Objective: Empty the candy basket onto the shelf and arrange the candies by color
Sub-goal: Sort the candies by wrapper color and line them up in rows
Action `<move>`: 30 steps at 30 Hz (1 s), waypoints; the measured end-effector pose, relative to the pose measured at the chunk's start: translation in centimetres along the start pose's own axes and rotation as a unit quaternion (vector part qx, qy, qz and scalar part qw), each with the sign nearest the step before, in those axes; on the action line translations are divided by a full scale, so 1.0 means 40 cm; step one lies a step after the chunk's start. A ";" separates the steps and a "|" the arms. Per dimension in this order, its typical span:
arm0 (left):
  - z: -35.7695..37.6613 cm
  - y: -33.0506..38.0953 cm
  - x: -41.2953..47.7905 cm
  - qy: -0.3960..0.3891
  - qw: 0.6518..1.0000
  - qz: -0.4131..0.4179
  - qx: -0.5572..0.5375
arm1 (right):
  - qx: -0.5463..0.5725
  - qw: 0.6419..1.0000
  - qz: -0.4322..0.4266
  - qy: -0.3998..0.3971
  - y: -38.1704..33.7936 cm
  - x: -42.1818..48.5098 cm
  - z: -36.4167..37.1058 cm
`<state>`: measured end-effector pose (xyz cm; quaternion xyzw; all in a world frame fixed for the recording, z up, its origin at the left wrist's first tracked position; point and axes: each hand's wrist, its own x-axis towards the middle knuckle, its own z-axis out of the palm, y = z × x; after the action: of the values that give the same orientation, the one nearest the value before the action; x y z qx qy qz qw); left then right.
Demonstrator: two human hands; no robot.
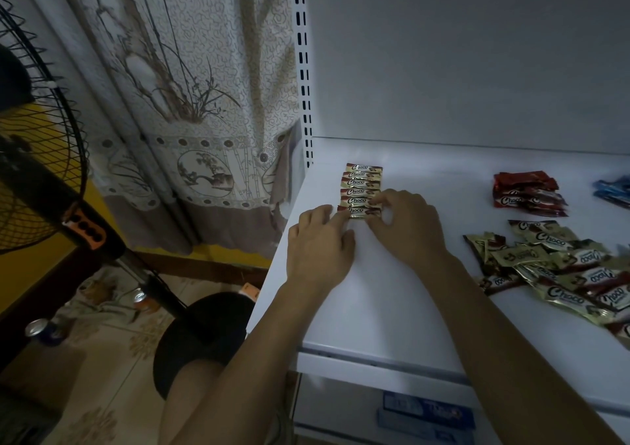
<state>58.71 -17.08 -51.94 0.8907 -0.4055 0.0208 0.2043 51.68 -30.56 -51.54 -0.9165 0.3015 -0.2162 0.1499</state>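
Right hand (405, 226) pinched the right end of the nearest gold Choco candy (358, 210), last in the row at the white shelf's (392, 294) left edge. Left hand (318, 243) touched its left end with the forefinger; its grip could not be told.
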 end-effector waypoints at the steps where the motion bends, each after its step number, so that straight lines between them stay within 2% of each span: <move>1: 0.000 0.000 0.000 0.000 1.000 0.000 0.001 | -0.001 1.000 -0.001 0.000 -0.001 0.000 0.000; 10: 0.005 -0.003 0.004 -0.001 1.000 0.000 0.013 | 0.007 1.000 -0.001 -0.002 -0.001 0.001 0.003; 15: 0.004 -0.001 0.005 0.042 0.998 0.006 -0.049 | 0.031 0.999 0.019 -0.009 -0.008 -0.002 -0.006; 18: 0.003 0.014 -0.004 0.090 0.991 0.043 -0.090 | 0.036 0.999 0.009 -0.017 -0.027 -0.012 -0.052; 20: 0.006 0.054 -0.015 0.089 0.984 0.090 -0.125 | 0.014 1.000 -0.011 0.007 -0.019 -0.033 -0.115; 22: 0.017 0.120 -0.028 0.069 0.976 0.128 -0.160 | -0.009 0.999 -0.020 0.041 0.023 -0.074 -0.183; 24: 0.031 0.202 -0.044 0.011 0.970 0.168 -0.178 | -0.023 0.997 -0.012 0.074 0.095 -0.126 -0.236; 27: 0.069 0.312 -0.051 -0.108 0.959 0.222 -0.140 | -0.051 0.991 0.021 0.120 0.215 -0.201 -0.277; 30: 0.114 0.377 -0.042 -0.135 0.956 0.237 -0.111 | -0.089 0.989 0.040 0.112 0.296 -0.242 -0.280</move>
<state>45.98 -26.48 -51.23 0.7355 -0.6282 -0.0972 0.2342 33.44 -35.35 -49.66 -0.8835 0.3709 -0.2833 0.0412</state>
